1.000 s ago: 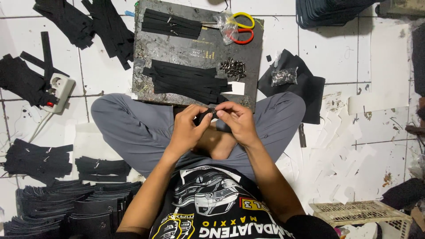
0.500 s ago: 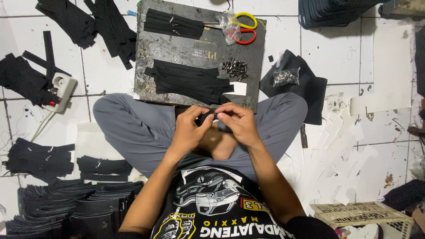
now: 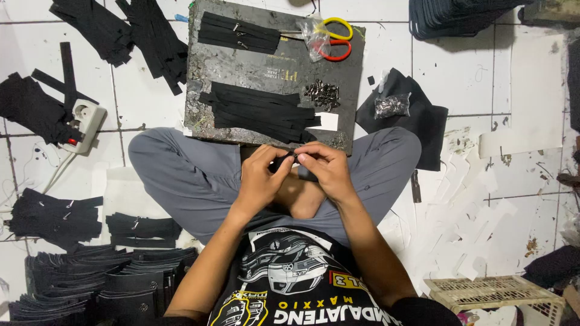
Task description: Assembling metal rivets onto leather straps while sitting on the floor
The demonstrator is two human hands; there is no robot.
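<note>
I sit cross-legged on a white tiled floor. My left hand [image 3: 261, 178] and my right hand [image 3: 326, 172] meet above my lap, both pinching a short black strip [image 3: 283, 162] between the fingertips; a small metal piece at the right fingertips is too small to tell. Just beyond my hands lies a dark worn board [image 3: 241, 75]. On it rest a stack of black strips [image 3: 260, 111], a second smaller bundle [image 3: 238, 36], a heap of small metal fittings [image 3: 322, 95] and yellow-and-red scissors [image 3: 332, 39].
A white power strip [image 3: 84, 124] lies left with its cord. Piles of black strips [image 3: 54, 217] and stacked black pieces [image 3: 90, 284] fill the lower left. A bag of metal parts [image 3: 393, 105] sits on black cloth at right. White paper scraps and a cream basket [image 3: 495, 296] lie lower right.
The hands stay together over the lap with only slight finger movement on the strip. Nothing else has moved.
</note>
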